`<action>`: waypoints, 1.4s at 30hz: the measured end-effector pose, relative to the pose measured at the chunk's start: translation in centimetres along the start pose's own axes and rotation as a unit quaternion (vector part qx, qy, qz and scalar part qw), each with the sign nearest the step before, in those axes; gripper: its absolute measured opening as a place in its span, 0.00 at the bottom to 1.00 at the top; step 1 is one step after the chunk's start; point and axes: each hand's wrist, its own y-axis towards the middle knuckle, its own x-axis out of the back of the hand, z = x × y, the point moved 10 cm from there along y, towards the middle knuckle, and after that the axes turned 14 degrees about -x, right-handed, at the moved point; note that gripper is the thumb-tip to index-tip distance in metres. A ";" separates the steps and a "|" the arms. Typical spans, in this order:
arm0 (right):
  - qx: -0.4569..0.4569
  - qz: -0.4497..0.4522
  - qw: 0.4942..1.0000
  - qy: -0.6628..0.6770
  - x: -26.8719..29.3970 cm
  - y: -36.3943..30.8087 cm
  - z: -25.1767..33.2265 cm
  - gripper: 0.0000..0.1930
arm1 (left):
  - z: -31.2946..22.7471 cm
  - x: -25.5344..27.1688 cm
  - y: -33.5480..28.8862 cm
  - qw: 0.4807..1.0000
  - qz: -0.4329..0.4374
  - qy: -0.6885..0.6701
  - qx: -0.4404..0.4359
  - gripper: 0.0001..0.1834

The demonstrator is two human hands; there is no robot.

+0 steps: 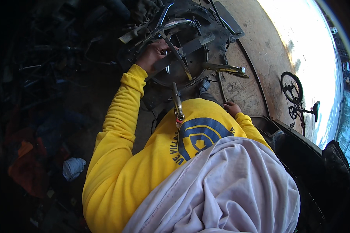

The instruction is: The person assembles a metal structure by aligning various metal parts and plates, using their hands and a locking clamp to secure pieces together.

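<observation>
My left hand (155, 54) reaches forward to a round metal frame (204, 64), its fingers closed around the near left part of a flat metal bar (192, 46) that lies across the frame. A narrower curved strip (175, 54) crosses under my fingertips. Locking pliers (225, 69) grip the frame's right edge, and a second pair of locking pliers (177, 103) sticks out from its near edge toward my body. My right hand (232, 108) is low beside my leg, fingers curled. A thin rod (222, 87) ends near it; whether I hold it is hidden.
Dark scrap metal and tools crowd the shaded left side. A crumpled pale cloth (74, 168) lies on the ground there. To the right are a long metal bar (252, 72) on the concrete, a bicycle (293, 95) and a dark box-like container (266, 126).
</observation>
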 end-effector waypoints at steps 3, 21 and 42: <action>-0.004 0.002 1.000 -0.013 0.1 -0.2 0.6 0.19 | 1.2 -0.1 -0.2 0.999 0.000 -0.017 0.042 0.17; -0.021 0.010 1.000 0.019 0.2 0.0 0.6 0.18 | 0.0 0.1 -0.1 0.997 -0.079 -0.015 -0.020 0.19; -0.046 0.048 0.996 -0.058 -1.1 0.0 -4.2 0.18 | -1.1 0.4 -0.5 0.984 -0.069 -0.166 -0.001 0.15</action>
